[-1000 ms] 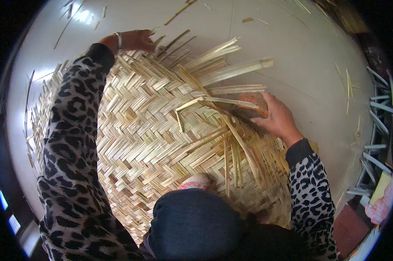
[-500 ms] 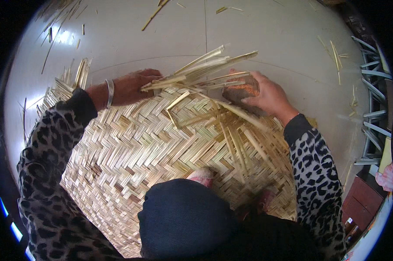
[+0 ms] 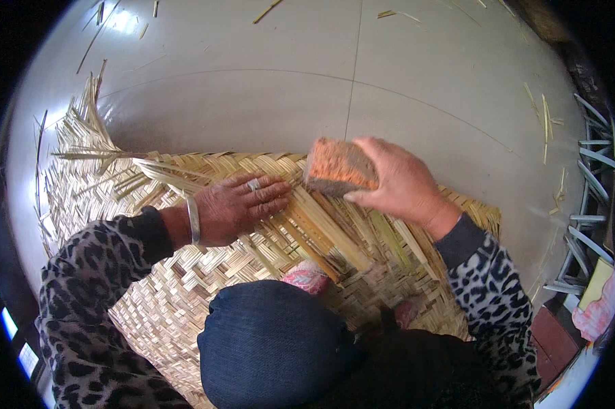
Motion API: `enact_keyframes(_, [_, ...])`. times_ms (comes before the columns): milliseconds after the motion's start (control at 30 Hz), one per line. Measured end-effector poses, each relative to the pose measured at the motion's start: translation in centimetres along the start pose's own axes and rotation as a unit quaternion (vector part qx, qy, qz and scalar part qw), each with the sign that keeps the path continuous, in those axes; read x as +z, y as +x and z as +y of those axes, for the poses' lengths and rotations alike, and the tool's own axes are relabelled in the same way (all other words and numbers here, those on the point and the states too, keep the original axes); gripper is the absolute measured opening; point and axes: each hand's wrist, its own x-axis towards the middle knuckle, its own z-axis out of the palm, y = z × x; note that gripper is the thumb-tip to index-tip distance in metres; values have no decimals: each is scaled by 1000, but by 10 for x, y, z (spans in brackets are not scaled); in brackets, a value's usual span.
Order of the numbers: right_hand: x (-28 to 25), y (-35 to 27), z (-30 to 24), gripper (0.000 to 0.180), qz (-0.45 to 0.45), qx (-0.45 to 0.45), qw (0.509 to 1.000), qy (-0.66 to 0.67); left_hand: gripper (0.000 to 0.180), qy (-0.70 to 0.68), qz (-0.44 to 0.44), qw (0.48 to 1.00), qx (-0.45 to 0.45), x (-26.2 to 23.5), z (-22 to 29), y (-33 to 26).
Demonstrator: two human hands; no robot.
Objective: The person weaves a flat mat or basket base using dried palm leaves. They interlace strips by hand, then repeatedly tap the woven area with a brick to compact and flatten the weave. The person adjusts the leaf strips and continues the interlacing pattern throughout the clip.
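A large mat (image 3: 167, 290) of pale, flat plant strips in a slanting weave lies in front of me. My left hand (image 3: 236, 208) rests flat on it, fingers stretched out, at the left side of a bunch of loose strips (image 3: 324, 232) folded back toward me. My right hand (image 3: 409, 184) grips a rough, orange and grey-brown brick (image 3: 338, 167) at its right end. The brick is at the mat's far edge, by the folded strips; whether it touches them I cannot tell. At the far left corner, unwoven strip ends (image 3: 86, 119) stick up.
Two pinkish shoes, the nearer to the middle (image 3: 306, 276), are on the mat by my dark blue-clad knee (image 3: 273, 341). Straw scraps (image 3: 546, 126) lie about the pale tiled floor (image 3: 430, 68). Grey metal bars (image 3: 590, 184) and a red-brown box (image 3: 551, 341) stand at the right.
Strips that stuck out past the far edge now lie folded toward me over the mat. My right hand has moved the brick left; my left hand has come nearer, onto the mat.
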Motion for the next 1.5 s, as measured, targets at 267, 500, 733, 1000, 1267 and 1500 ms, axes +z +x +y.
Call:
enact_keyframes(267, [27,-11,-15,66,4,-25,992,-126,61,84,0,996,25,51,-15,12])
enact_keyframes(500, [-13,-4,-20,74,65,-1,998,-1,62,124,49,990,43,76,-27,11])
enact_keyframes(733, [-69,1,-23,75,198,-69,973,-100,62,106,35,993,33,71,-23,13])
enact_keyframes(1000, [16,10,-3,75,72,-57,986,-138,61,130,-11,991,31,67,-19,11])
enact_keyframes(1267, [1,39,-55,68,154,-116,974,-120,67,145,4,989,31,66,-21,8])
enact_keyframes(1500, [67,63,-50,43,93,-80,968,-218,66,157,22,985,64,66,-21,10])
